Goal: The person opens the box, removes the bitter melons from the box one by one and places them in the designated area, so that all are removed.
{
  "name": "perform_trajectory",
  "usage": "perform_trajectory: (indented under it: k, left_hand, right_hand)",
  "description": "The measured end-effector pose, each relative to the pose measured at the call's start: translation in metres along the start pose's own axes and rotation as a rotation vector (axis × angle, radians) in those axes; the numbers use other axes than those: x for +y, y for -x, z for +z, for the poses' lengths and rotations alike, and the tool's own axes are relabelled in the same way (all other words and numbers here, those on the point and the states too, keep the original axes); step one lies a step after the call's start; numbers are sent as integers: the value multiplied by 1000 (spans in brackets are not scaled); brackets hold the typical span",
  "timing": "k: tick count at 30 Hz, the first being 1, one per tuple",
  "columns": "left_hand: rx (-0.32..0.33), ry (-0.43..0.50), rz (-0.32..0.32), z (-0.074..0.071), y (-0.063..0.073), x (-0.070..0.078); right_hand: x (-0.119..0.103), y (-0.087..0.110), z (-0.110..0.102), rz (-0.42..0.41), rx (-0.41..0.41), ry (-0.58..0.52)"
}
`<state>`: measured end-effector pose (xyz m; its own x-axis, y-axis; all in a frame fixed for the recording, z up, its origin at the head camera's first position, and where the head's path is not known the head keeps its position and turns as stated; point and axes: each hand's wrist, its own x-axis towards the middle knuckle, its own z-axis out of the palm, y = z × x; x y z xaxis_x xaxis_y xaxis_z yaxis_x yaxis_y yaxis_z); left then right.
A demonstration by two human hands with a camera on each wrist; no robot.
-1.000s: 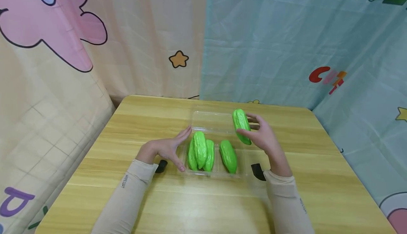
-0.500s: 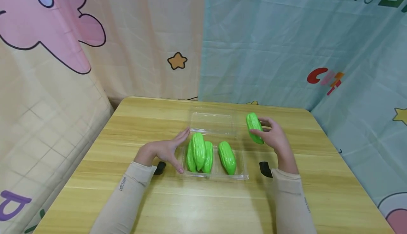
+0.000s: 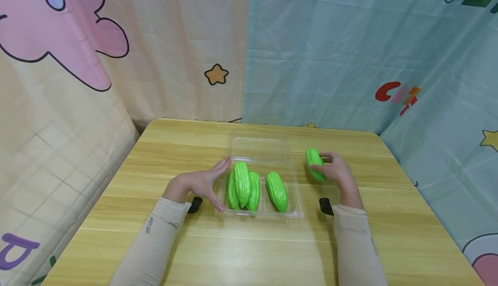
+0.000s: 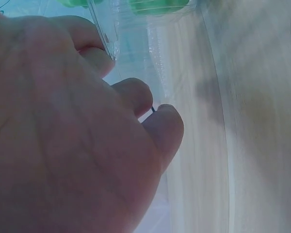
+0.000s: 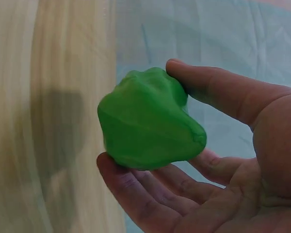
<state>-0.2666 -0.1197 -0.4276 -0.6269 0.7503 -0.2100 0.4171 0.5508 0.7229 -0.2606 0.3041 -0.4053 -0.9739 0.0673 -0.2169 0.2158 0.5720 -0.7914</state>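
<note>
We see one green gourd (image 3: 315, 161) above the desk (image 3: 249, 251), toward its far right corner, pinched between the thumb and fingers of the right hand (image 3: 337, 169). Left of it, a clear plastic container (image 3: 272, 214) holds four more gourds (image 3: 242, 184), three clustered and one apart, while the left hand (image 3: 199, 183), fingers spread wide, stands at the container's side facing the desk's left edge.

Wooden table (image 3: 249, 251) before printed curtains (image 3: 330, 61)

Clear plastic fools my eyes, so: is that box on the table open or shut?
Open: the box has its lid laid back on the far side, leaving the green vegetables inside uncovered.
</note>
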Motion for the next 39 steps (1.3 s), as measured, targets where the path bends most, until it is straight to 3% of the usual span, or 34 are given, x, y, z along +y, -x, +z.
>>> perform_trajectory:
  k: [10, 20, 29, 39]
  left_hand:
    - [-6, -9, 20, -2, 0, -4]
    - [-3, 3, 25, -1, 0, -4]
    - [-3, 8, 24, 0, 0, -4]
    - [-6, -7, 17, 0, -1, -5]
  right_hand:
    - [11, -9, 7, 45, -29, 111]
    - [13, -8, 11, 65, -9, 148]
    - [6, -2, 6, 74, 4, 195]
    - [-13, 16, -8, 20, 39, 216]
